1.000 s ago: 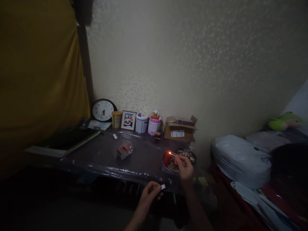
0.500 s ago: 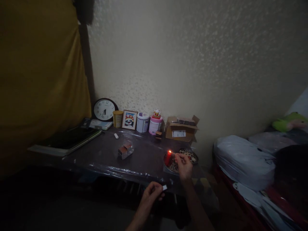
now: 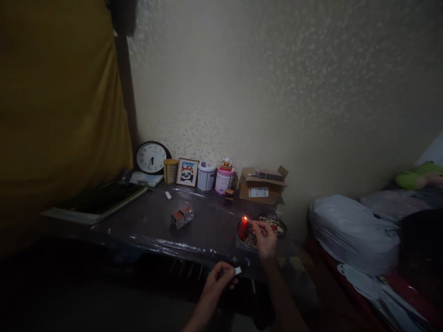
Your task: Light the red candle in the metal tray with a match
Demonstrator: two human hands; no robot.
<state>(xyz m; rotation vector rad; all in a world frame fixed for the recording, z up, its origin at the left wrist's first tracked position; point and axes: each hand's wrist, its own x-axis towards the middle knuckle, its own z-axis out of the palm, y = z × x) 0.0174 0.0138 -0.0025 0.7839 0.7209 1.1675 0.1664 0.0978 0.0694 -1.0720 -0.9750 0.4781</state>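
Note:
My right hand (image 3: 266, 240) pinches a thin match (image 3: 250, 221) between thumb and fingertips. Its tip meets the top of a red candle (image 3: 243, 228), where a small flame burns; whether match or wick carries it I cannot tell. The candle stands upright in a round dish (image 3: 239, 243) holding small loose bits. Lower down, in front of the table edge, my left hand (image 3: 220, 278) is closed around a small matchbox (image 3: 238, 270), of which only a white end shows. Behind my right hand lies a second round dish (image 3: 284, 229) with many matchsticks.
A plastic-wrapped pack of matchboxes (image 3: 182, 216) sits mid-table. Along the wall stand a clock (image 3: 152, 157), a panda picture (image 3: 187, 173), two tubs (image 3: 206, 177) and an open cardboard box (image 3: 247, 189). White bags (image 3: 353, 226) are heaped at the right.
The view has shifted very slightly. Both hands keep nearly the same place, with the match still at the candle's top; the glow around the flame looks a little smaller.

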